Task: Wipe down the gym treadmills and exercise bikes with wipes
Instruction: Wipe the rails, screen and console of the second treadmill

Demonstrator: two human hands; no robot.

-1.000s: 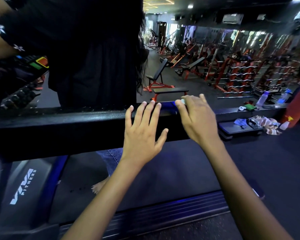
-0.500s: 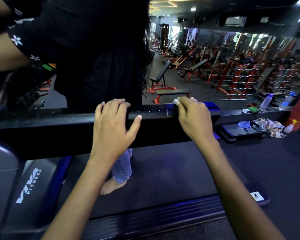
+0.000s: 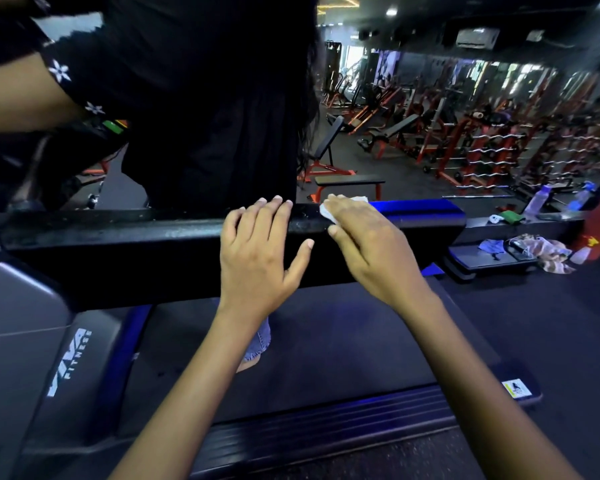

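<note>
Left hand (image 3: 257,258) slid right beside right hand (image 3: 368,244), fingers flat on handrail (image 3: 118,233); right presses wipe (image 3: 328,211), unwiped rail lying leftward.

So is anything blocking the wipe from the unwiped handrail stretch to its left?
Yes: the left hand rests on the handrail right beside the wipe under the right hand, in its leftward path.

The one camera sits on my head, looking forward and down over the treadmill handrail (image 3: 118,233), close enough that my forearms fill the lower frame. It faces across the treadmill belt (image 3: 326,341) toward the gym floor beyond, its wide lens bending the edges. No second view overlaps it.
</note>
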